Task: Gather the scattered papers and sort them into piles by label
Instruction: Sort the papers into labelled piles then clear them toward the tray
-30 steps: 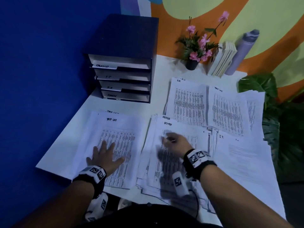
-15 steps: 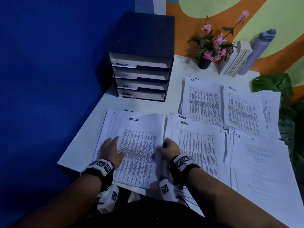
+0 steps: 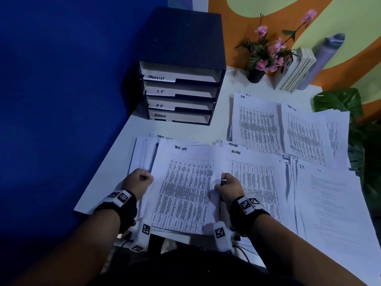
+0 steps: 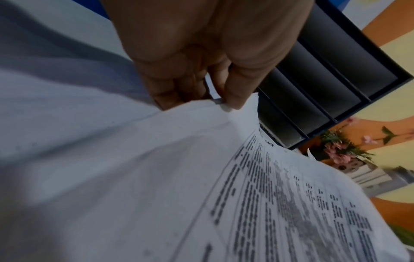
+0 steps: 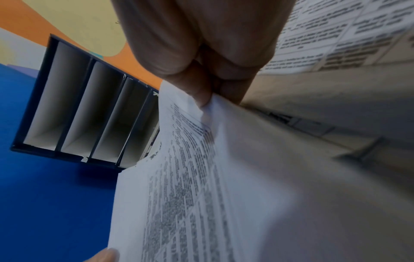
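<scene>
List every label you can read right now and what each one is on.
"TASKLIST": top tray of the file organizer
"I-T": second tray
"H-R": third tray
"ADMIN": bottom tray
"TASK LIST": task list stack, gripped by left hand and right hand
"ADMIN": admin pile
"H.R": far sheet
"I.T": right sheet
Table print: too small.

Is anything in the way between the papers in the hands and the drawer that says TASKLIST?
Nothing visible. Both the left hand and right hand grip the task list stack. Only bare table lies between it and the TASKLIST tray, whose slot looks open.
</scene>
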The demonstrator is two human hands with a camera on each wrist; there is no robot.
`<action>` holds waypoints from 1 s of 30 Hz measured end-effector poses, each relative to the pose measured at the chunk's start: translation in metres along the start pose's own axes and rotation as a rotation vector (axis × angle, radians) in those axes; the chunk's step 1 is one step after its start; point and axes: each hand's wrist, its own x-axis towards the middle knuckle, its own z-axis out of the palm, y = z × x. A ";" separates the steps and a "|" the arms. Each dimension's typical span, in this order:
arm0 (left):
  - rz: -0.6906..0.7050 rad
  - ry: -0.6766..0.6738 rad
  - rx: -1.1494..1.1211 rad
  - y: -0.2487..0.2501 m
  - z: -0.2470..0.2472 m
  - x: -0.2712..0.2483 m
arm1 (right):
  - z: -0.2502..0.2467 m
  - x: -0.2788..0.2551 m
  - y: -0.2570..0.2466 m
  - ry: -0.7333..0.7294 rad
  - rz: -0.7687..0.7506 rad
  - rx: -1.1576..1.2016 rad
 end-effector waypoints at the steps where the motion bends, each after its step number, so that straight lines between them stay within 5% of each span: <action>1: 0.028 0.012 0.027 -0.001 0.000 0.001 | 0.001 0.001 0.002 0.003 0.018 0.014; 4: 0.082 0.106 0.031 -0.002 -0.001 0.004 | 0.000 0.010 0.008 0.039 0.069 0.097; 8: -0.074 0.204 -0.115 0.009 -0.005 0.003 | -0.011 0.002 -0.011 0.117 0.102 0.131; 15: 0.041 -0.061 0.080 -0.001 0.001 0.011 | -0.001 0.010 -0.015 -0.026 0.127 0.222; 18: 0.045 -0.034 0.073 0.002 0.000 0.009 | 0.001 0.007 -0.018 -0.057 0.042 0.101; 23: 0.017 0.049 -0.065 0.005 -0.011 0.005 | -0.011 0.007 -0.026 -0.064 0.101 0.326; 30: 0.032 0.057 -0.206 0.010 -0.003 0.000 | -0.004 0.007 -0.033 -0.057 -0.104 0.229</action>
